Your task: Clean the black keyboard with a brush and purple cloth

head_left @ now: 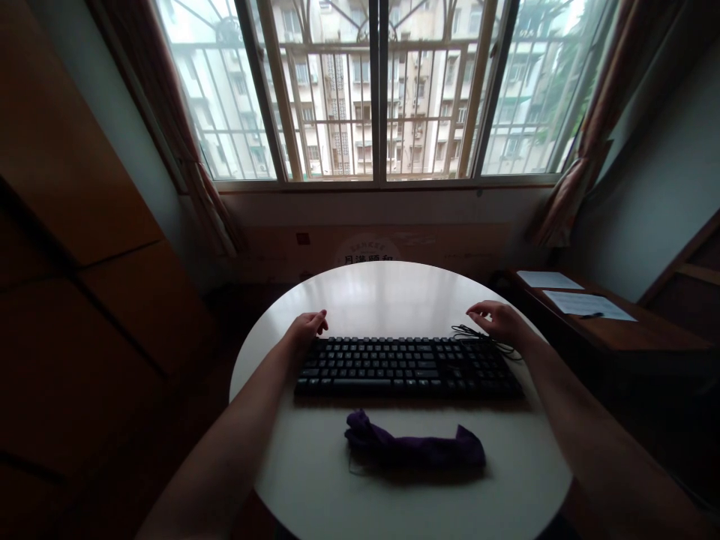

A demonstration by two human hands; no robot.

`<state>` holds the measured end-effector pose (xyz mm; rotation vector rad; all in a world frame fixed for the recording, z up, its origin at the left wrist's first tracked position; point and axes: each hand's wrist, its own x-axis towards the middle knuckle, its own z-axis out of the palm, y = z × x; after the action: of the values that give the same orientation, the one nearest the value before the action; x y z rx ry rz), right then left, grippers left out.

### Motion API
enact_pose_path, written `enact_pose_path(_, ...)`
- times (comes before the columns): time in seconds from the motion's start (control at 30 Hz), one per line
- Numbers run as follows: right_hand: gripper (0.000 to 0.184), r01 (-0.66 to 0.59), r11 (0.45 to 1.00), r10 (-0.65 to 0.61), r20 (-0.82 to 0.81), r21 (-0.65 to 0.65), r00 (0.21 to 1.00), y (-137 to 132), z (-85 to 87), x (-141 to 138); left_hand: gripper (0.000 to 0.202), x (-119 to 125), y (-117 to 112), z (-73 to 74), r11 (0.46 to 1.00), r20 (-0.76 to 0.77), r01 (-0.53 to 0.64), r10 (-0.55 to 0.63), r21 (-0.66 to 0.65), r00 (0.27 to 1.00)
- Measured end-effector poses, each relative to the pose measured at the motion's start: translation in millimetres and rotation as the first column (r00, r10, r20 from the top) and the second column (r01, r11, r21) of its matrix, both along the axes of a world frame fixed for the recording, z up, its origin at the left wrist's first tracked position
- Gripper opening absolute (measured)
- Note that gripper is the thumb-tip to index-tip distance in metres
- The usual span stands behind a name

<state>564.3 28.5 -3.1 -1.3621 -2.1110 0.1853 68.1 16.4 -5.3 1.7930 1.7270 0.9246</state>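
A black keyboard (394, 367) lies across the middle of a round white table (388, 300). My left hand (308, 327) rests by its far left corner, fingers curled into a loose fist with nothing visible in it. Over the far right corner is my right hand (498, 321), its bent fingers somewhat apart, above or beside the bundled black cable (464, 331). Whether it touches the cable is hard to make out. Nearer to me lies a crumpled purple cloth (416, 444), apart from both hands.
To the right, a low wooden table (607, 330) bears paper sheets (590, 304) and a dark pen (592, 316). A wooden cabinet (106, 315) stands at left. Beyond the round table are a long printed box (461, 244), a barred window (376, 97) and curtains (568, 187).
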Motion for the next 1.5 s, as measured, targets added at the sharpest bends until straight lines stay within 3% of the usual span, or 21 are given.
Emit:
enact_pose_path(0.1,0.029,-0.107,0.992,0.108,0.022,-0.066,0.994,-7.0,4.2,-18.0,0.055,0.0,-1.4,-0.4,0.999,0.002,0.016,-0.016,-0.033,1.0)
enact_pose_path(0.3,0.034,-0.193,0.964,0.202,0.033,-0.183,0.979,-8.4,0.2,-28.2,0.05,2.6,-4.3,1.0,0.995,-0.23,0.091,-0.097,-0.038,0.968)
enact_pose_path(0.6,0.036,-0.146,0.962,0.174,0.104,-0.231,0.979,-7.1,-0.6,-24.1,0.049,13.6,-8.8,4.5,0.994,-0.211,0.089,-0.1,-0.06,0.972)
enact_pose_path(0.77,0.039,-0.155,0.969,0.18,0.121,-0.192,0.976,-6.5,-0.2,-23.4,0.05,10.6,-4.3,-0.1,0.993,-0.089,0.067,-0.075,-0.094,0.993)
enact_pose_path(0.87,0.036,-0.201,0.975,0.207,0.056,-0.093,0.977,-12.4,11.4,-32.8,0.049,9.1,0.2,-2.9,0.997,0.04,0.009,-0.006,-0.08,0.999)
enact_pose_path(1.0,0.03,-0.293,0.956,0.293,-0.005,0.008,0.956,-33.8,42.2,-62.3,0.046,8.4,8.3,-0.1,0.983,0.175,-0.105,0.131,-0.15,0.976)
enact_pose_path(1.1,0.03,-0.417,0.908,0.417,0.001,-0.034,0.909,-57.5,64.0,-89.7,0.041,5.8,15.8,4.7,0.954,0.203,-0.118,0.178,-0.277,0.963)
enact_pose_path(1.23,0.027,-0.575,0.813,0.578,0.005,-0.09,0.816,-83.5,78.1,-119.6,0.036,0.2,27.9,11.2,0.892,0.177,-0.103,0.198,-0.441,0.964)
enact_pose_path(1.4,0.034,-0.645,0.724,0.641,-0.105,-0.246,0.76,-89.8,91.6,-140.4,0.031,-6.6,48.2,23.7,0.813,0.115,-0.045,0.137,-0.581,0.984)
enact_pose_path(1.5,0.035,-0.64,0.705,0.639,-0.117,-0.306,0.76,-89.8,105.4,-142.9,0.031,-13.4,56.5,28.5,0.747,0.032,-0.014,0.047,-0.665,0.998)
